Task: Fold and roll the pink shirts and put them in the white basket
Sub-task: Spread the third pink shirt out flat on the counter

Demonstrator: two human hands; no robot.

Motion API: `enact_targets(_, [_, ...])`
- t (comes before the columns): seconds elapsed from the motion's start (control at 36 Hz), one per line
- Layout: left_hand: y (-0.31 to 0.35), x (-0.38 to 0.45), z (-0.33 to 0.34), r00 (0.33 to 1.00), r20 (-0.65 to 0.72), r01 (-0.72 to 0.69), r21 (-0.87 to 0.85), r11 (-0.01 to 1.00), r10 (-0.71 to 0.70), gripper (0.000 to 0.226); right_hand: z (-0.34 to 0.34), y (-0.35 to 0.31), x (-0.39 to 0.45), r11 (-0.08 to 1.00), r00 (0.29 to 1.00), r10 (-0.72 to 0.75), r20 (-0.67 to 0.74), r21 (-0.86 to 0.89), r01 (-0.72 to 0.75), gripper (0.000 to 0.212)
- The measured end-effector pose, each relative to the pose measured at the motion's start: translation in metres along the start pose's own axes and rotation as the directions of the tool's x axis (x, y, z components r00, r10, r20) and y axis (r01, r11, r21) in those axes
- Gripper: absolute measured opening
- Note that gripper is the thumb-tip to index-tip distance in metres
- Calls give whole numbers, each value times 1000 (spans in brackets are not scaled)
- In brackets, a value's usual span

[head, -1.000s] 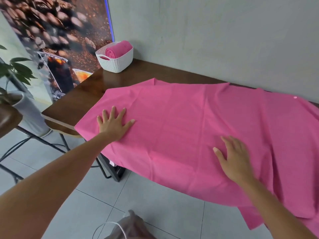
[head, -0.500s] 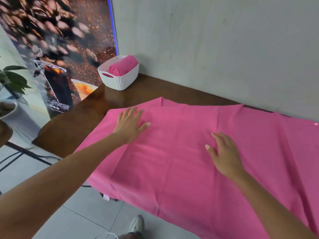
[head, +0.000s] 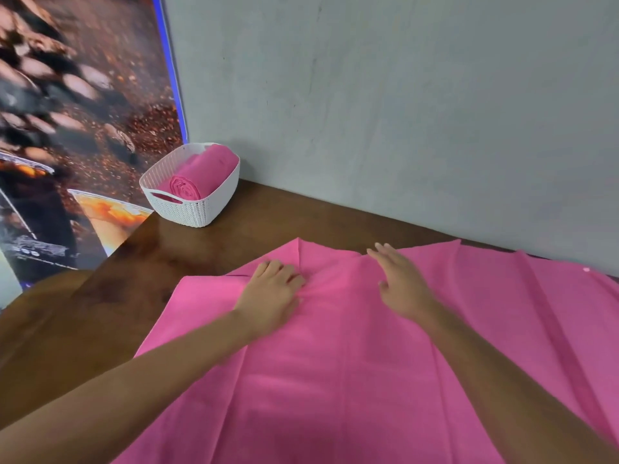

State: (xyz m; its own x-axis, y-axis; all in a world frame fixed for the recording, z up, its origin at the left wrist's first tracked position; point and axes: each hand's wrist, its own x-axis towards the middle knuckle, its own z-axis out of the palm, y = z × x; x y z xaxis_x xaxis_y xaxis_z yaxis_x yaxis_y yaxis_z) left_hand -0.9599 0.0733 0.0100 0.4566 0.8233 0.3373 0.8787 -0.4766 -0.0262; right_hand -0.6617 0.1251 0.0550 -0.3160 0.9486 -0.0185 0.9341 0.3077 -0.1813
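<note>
Pressing my left hand (head: 273,296), fingers curled into bunching cloth, while my right hand (head: 400,283) lies spread just beside it; the pink shirt (head: 351,380) stretches lengthwise rightward along the tabletop (head: 140,296).

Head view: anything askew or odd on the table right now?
Nothing stands out. The pink shirt lies spread on the table, both hands on it, and one rolled shirt sits inside the upright white basket.

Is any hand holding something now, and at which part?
The left hand bunches the spread pink shirt near its far edge, fingers curled into the fabric. The right hand lies open on it, holding nothing.
</note>
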Motion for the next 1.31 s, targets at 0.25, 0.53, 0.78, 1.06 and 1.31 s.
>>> enact_targets(0.25, [-1,5,-21,930,358,147,-151,977,-84,90,6,8,7,990,997,-72,-14,-121,70,55])
enact_targets(0.53, [-8,17,-18,886,427,255,-121,959,-181,140,15,13,-28,1000,994,-3,-112,28,6,41])
enact_targets(0.78, [-13,23,-24,872,464,251,-150,956,-156,124,1,13,22,974,980,193,42,-130,-186,34])
enact_targets(1.06, [-65,60,-23,843,401,469,-217,856,-360,78,-22,19,49,947,960,245,139,-247,-206,17])
enact_targets(1.31, [-79,91,-10,710,419,628,-14,778,-565,73,-36,26,78,991,928,129,-348,20,-130,10])
